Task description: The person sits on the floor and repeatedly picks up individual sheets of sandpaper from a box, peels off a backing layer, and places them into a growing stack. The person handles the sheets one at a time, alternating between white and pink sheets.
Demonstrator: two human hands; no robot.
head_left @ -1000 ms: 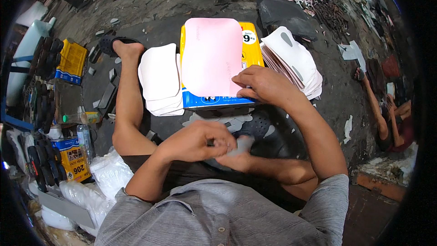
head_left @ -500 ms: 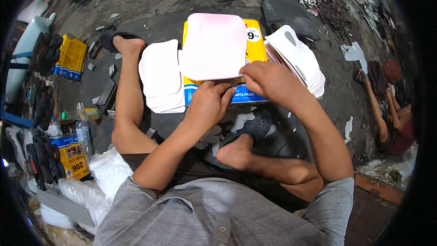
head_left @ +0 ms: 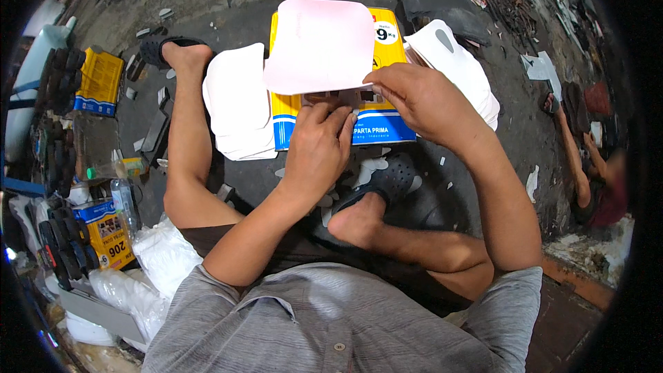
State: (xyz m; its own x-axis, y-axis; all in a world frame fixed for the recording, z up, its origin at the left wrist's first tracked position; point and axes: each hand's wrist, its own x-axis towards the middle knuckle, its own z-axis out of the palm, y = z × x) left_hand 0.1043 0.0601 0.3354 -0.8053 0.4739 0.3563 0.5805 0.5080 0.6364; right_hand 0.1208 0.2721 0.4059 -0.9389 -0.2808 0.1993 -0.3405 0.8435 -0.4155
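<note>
Head view, the only 1: the pink sheet [head_left: 321,45] is over the yellow-and-blue tin [head_left: 389,55], near edge looking lifted off the top, far end covering most of the tin. Right hand [head_left: 428,100] has its grip pinched on the near right corner, thumb + fingertips only. Left hand [head_left: 318,141] is just under that near edge, fingers bent over the tin; can't tell if its grip has anything in it bc the fingers hide whatever's there.

Biggest risk IMO: the sheet slipping or creasing. It's held at just 1 corner AFAICT, so a hard tug would prob bend that corner or swing the whole thing crooked. The left edge also pokes out past the tin, right by the white stack [head_left: 238,97], so a sideways swing could catch those top pieces & knock them out of line. Can't tell if they're touching rn.

Same deal on the other side: the right stack [head_left: 463,72] is fanned out close to the right forearm, so an elbow drifting outward might spill it. Lastly, the tin's near edge is close to the clog [head_left: 396,183], so a shifted foot could maybe bump it & jog everything on top.
</note>
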